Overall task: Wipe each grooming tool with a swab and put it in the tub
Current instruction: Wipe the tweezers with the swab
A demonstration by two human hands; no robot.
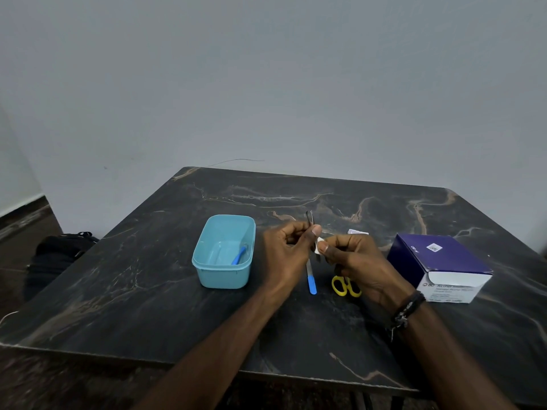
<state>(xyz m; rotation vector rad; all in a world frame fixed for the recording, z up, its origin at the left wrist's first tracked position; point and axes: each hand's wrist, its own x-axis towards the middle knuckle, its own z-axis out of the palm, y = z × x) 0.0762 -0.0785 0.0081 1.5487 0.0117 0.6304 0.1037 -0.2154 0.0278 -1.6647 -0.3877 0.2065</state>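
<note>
My left hand (pixel 288 250) pinches a dark pair of tweezers (pixel 310 219) upright above the table, its tip pointing up and away. My right hand (pixel 353 255) pinches a small white swab (pixel 319 247) against the lower part of the tweezers. A light blue tub (pixel 207 255) stands to the left of my hands, with a blue-handled tool (pixel 239 255) lying inside. On the table below my hands lie a nail file with a blue handle (pixel 311 279) and yellow-handled scissors (pixel 344 287), whose blades my right hand hides.
A purple and white box of alcohol swabs (pixel 438 267) stands at the right on the dark marble table (pixel 148 306). A torn white wrapper (pixel 356 232) lies behind my right hand. A black bag (pixel 59 250) sits on the floor at the left.
</note>
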